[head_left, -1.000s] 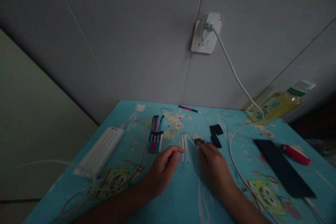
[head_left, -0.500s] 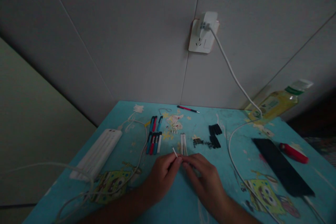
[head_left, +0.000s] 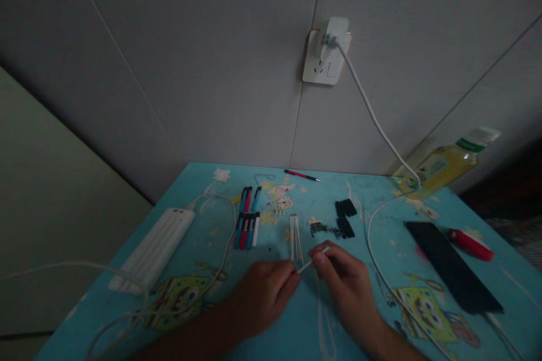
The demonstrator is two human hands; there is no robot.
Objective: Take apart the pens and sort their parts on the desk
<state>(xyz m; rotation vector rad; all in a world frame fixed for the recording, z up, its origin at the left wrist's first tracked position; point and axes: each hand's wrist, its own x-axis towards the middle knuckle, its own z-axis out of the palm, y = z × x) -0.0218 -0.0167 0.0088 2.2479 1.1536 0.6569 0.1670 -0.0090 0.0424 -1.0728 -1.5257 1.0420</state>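
A thin white pen refill point(head_left: 305, 267) slants between my two hands above the near middle of the table. My left hand point(head_left: 269, 293) pinches its lower left end between thumb and forefinger. The upper right part is gripped by the fingertips of my right hand point(head_left: 345, 279), and its tip sticks out past them. Just beyond the hands lies a row of several more white refills point(head_left: 293, 234). To the left are blue, red and white pen barrels point(head_left: 248, 230) in two rows. Black grip sleeves point(head_left: 346, 219) lie to the right, beside small dark parts point(head_left: 324, 228), too small to make out.
A red and black pen point(head_left: 302, 175) lies near the wall. At left is a white power strip point(head_left: 154, 248) with cables. On the right are a black phone-like slab point(head_left: 453, 265), a red-handled tool point(head_left: 471, 245), a white cable point(head_left: 372, 237) and a bottle of yellow liquid point(head_left: 444, 169).
My right hand has moved right and my left hand slightly down. The refill, which stuck up from my left fingers, now spans both hands. A small dark speck shows on the table.
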